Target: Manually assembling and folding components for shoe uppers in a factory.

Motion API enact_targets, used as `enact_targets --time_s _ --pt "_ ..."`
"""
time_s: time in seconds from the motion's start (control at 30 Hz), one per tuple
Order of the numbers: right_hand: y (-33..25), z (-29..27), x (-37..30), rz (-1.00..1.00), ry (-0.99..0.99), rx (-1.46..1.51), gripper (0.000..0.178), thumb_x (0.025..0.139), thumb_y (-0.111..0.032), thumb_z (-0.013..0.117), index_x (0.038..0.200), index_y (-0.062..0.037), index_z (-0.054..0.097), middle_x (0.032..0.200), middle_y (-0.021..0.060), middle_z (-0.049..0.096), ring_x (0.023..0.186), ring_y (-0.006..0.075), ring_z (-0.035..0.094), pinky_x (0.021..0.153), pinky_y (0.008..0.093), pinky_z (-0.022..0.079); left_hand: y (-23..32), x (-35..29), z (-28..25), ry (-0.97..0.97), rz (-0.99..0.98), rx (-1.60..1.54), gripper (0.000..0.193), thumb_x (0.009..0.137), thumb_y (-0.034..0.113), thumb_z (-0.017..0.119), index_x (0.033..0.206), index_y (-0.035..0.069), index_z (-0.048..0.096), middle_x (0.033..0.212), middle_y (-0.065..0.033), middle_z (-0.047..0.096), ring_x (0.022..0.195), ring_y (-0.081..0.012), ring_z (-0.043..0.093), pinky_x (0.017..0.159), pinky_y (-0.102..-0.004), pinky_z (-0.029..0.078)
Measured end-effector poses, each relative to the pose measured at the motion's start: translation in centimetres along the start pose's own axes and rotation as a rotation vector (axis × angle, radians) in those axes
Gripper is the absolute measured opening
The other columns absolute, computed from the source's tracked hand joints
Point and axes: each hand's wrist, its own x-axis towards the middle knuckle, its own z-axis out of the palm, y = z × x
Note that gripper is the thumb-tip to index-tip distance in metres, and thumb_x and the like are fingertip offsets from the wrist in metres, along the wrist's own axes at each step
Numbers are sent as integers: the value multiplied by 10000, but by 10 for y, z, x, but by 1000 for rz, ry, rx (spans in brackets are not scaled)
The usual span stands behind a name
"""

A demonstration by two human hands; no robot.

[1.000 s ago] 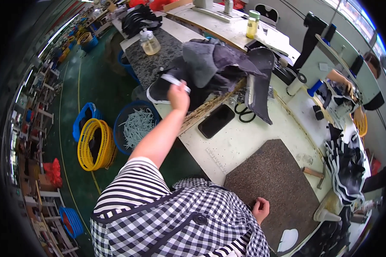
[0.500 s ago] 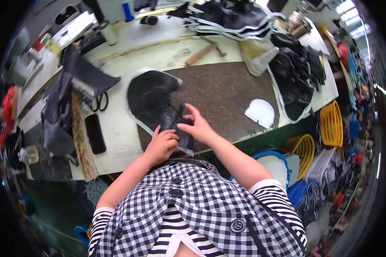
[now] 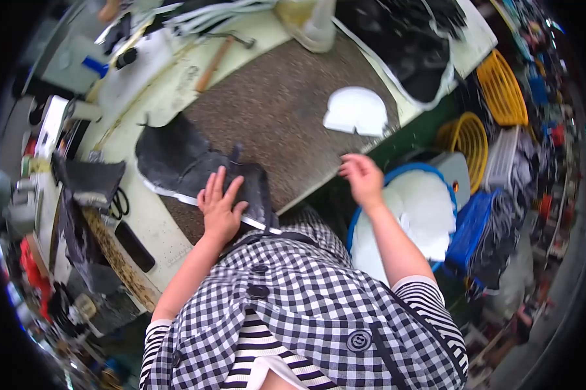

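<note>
A black leather-like piece with a white edge [image 3: 176, 153] lies spread on the brown board [image 3: 267, 91]. My left hand [image 3: 219, 207] rests on it with its fingers stretched and spread, pressing it near the table's front edge. Off to the right, my right hand [image 3: 363, 179] hangs in the air beyond the board's edge, its fingers loosely bent and nothing visible in them. Below it stands a blue-rimmed tub [image 3: 450, 195] filled with white rounded pieces [image 3: 416, 221]. One white half-round piece [image 3: 356, 112] lies on the board, a little beyond the right hand.
A hammer [image 3: 215, 62] lies at the board's far edge, beside a cloudy plastic container [image 3: 314, 29]. More black pieces [image 3: 397, 52] lie at the far right. Scissors [image 3: 119, 203] and a dark phone-like slab [image 3: 135, 246] are at left. Yellow baskets [image 3: 502, 88] stand right of the table.
My right hand has left the black piece and moved right, over toward the tub. The black piece now lies flatter under my spread left hand. The view has turned to the right.
</note>
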Motion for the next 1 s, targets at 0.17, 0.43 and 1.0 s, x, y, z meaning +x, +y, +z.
enact_targets --time_s 0.17,0.43,1.0 --pt "98 -192 -70 349 723 -133 217 938 -31 500 1134 -26 592 886 90 659 718 142 630 631 267 527 -5 7 -4 -47 87 46 554 811 98 642 1338 231 536 1559 -81 262 1444 -260 217 1126 -462 130" --pt "212 -186 -178 794 227 -583 232 847 -198 662 997 -23 687 917 134 697 718 200 662 652 312 527 -12 44 -4 -30 154 77 509 876 12 516 1355 183 498 1551 -99 274 1444 -281 221 1146 -445 142" --pt "233 -117 -162 993 607 358 291 912 -219 509 1114 -19 572 1015 131 645 900 299 670 670 458 551 58 71 -17 123 280 29 398 798 14 639 1188 67 579 1435 -187 400 1333 -364 362 1112 -435 250"
